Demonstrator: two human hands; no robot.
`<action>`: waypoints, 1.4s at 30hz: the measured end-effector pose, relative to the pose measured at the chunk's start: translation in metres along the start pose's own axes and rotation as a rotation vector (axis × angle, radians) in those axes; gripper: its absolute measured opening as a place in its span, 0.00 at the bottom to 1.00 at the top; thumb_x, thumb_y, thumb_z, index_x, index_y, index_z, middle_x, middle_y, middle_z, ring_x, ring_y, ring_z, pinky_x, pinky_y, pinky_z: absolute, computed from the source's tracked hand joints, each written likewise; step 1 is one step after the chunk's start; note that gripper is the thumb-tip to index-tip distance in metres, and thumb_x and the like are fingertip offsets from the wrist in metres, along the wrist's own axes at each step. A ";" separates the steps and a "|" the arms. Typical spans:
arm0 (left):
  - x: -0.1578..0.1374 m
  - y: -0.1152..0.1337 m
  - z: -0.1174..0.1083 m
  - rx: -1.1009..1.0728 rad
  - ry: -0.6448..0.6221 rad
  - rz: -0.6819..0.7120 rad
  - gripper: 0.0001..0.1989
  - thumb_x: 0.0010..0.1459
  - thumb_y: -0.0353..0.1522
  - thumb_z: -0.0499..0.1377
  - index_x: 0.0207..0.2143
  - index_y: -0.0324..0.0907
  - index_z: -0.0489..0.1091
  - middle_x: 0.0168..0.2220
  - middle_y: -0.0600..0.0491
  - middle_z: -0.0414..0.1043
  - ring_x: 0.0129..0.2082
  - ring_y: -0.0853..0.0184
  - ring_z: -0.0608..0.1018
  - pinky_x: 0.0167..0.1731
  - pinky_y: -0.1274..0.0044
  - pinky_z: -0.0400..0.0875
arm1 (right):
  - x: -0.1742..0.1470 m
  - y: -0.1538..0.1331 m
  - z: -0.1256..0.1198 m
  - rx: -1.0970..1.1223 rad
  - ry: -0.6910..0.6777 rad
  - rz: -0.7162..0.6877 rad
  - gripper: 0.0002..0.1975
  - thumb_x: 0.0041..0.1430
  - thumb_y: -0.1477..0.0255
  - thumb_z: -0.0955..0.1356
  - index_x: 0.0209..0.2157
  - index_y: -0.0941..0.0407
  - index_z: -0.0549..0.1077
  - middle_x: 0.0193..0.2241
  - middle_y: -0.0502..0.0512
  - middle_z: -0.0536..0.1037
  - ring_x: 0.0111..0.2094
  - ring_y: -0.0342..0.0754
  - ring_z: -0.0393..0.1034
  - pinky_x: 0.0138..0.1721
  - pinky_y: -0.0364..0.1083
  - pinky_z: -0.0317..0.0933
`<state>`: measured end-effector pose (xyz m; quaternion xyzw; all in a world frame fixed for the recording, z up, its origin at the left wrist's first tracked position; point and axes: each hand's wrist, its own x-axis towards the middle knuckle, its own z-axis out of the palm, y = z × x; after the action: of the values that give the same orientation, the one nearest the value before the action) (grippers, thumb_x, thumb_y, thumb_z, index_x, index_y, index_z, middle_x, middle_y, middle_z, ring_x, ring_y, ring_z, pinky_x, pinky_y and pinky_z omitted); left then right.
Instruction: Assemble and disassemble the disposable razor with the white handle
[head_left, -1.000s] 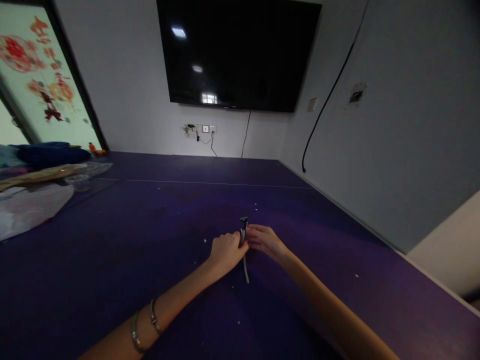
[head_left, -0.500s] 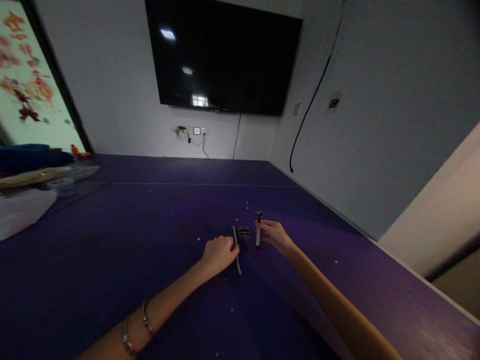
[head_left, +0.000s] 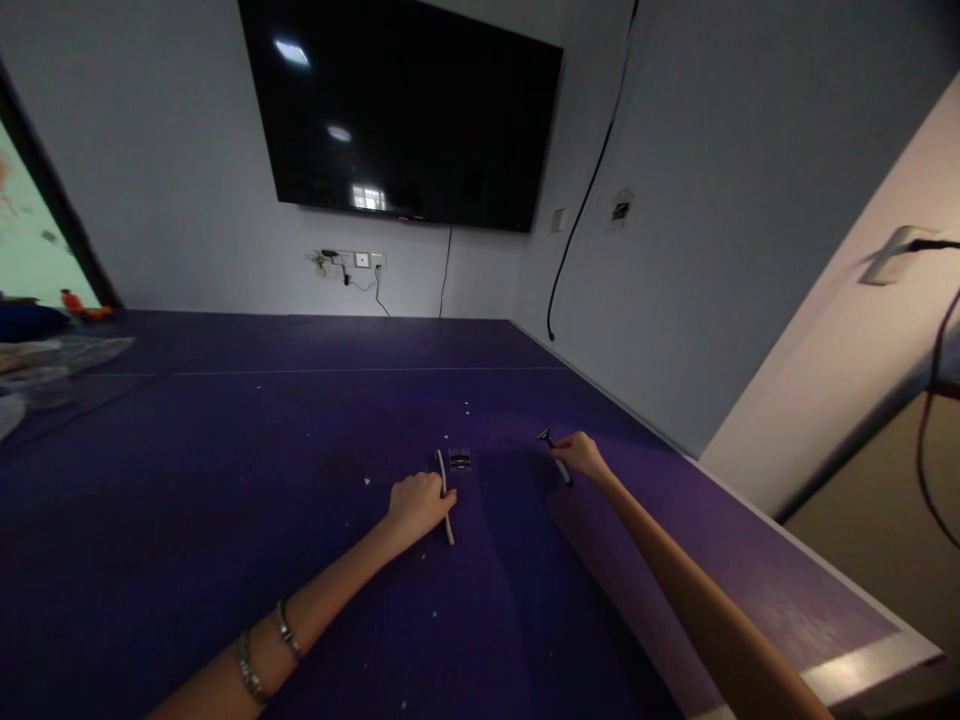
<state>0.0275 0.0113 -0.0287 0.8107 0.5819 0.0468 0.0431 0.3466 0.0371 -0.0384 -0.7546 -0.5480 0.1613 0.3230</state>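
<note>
- We have the left hand [head_left: 417, 503] near the middle of the purple surface [head_left: 225, 500], its grip narrow and closed around a thin, pale, slightly curved strip [head_left: 449, 525] that sticks out above and below the hand.
- We have the right hand [head_left: 583, 456] farther right, well apart from the left; its grip is a pinch, holding a razor [head_left: 562, 469] by the handle.
- The razor tilts, its dark head up and to the left, its handle end down and to the right; we cannot tell whether it touches the surface.
- Between the hands, just beside the strip's upper part, we see a small dark piece [head_left: 460, 460] on the surface, too small for us to make out in detail.
- Small white bits [head_left: 367, 481] lie scattered about.
- At the far left we notice clear plastic [head_left: 97, 350] and an orange object [head_left: 82, 306].
- Ahead of us a dark screen [head_left: 405, 110] hangs above sockets [head_left: 361, 260], with a black cable [head_left: 598, 166] hanging to its right.
</note>
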 end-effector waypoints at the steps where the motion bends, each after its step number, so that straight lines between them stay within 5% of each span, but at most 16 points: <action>1: 0.001 0.001 0.001 0.007 0.001 -0.002 0.20 0.57 0.43 0.49 0.33 0.39 0.73 0.33 0.43 0.75 0.36 0.56 0.77 0.33 0.70 0.68 | 0.000 0.001 0.002 -0.028 0.005 -0.011 0.06 0.40 0.74 0.67 0.18 0.59 0.76 0.14 0.48 0.72 0.24 0.45 0.69 0.21 0.37 0.52; 16: 0.000 0.003 0.010 -0.010 0.006 0.025 0.17 0.58 0.36 0.47 0.33 0.39 0.74 0.35 0.43 0.76 0.37 0.57 0.78 0.35 0.69 0.70 | 0.004 0.009 0.015 -0.301 0.009 -0.048 0.10 0.45 0.74 0.67 0.30 0.59 0.79 0.28 0.59 0.79 0.32 0.50 0.74 0.28 0.40 0.58; 25: -0.005 0.002 0.002 -0.005 0.037 0.020 0.18 0.59 0.36 0.45 0.33 0.39 0.73 0.34 0.46 0.76 0.36 0.59 0.78 0.34 0.71 0.70 | -0.004 -0.005 0.006 -0.228 0.014 -0.062 0.07 0.45 0.77 0.67 0.25 0.60 0.79 0.27 0.61 0.79 0.34 0.54 0.74 0.32 0.42 0.61; 32: -0.015 0.025 -0.015 -0.018 0.080 0.055 0.18 0.61 0.37 0.44 0.36 0.40 0.72 0.33 0.46 0.76 0.35 0.60 0.78 0.35 0.71 0.69 | -0.040 -0.049 0.028 0.121 -0.082 -0.134 0.15 0.52 0.68 0.67 0.40 0.60 0.75 0.33 0.58 0.79 0.34 0.49 0.74 0.33 0.42 0.66; 34: -0.019 0.036 -0.019 -0.021 0.089 0.086 0.18 0.61 0.36 0.43 0.37 0.40 0.71 0.33 0.46 0.76 0.35 0.59 0.78 0.34 0.70 0.69 | -0.061 -0.064 0.041 0.483 -0.211 -0.067 0.17 0.52 0.66 0.67 0.42 0.60 0.73 0.36 0.59 0.78 0.34 0.48 0.74 0.32 0.44 0.68; 37: -0.025 0.050 -0.022 -0.018 0.092 0.117 0.17 0.61 0.36 0.44 0.37 0.40 0.71 0.32 0.45 0.76 0.34 0.57 0.78 0.33 0.69 0.69 | -0.090 -0.081 0.054 1.016 -0.429 0.119 0.16 0.48 0.66 0.71 0.39 0.58 0.73 0.35 0.58 0.77 0.32 0.46 0.74 0.35 0.46 0.68; 42: -0.029 0.061 -0.020 -0.020 0.106 0.166 0.16 0.60 0.35 0.44 0.38 0.40 0.70 0.32 0.44 0.76 0.34 0.55 0.78 0.32 0.68 0.69 | -0.110 -0.095 0.055 1.174 -0.459 0.182 0.14 0.41 0.68 0.74 0.31 0.59 0.74 0.26 0.51 0.75 0.25 0.41 0.70 0.29 0.41 0.64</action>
<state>0.0727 -0.0355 -0.0017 0.8520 0.5138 0.0990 0.0162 0.2069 -0.0299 -0.0286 -0.4419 -0.3572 0.6191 0.5421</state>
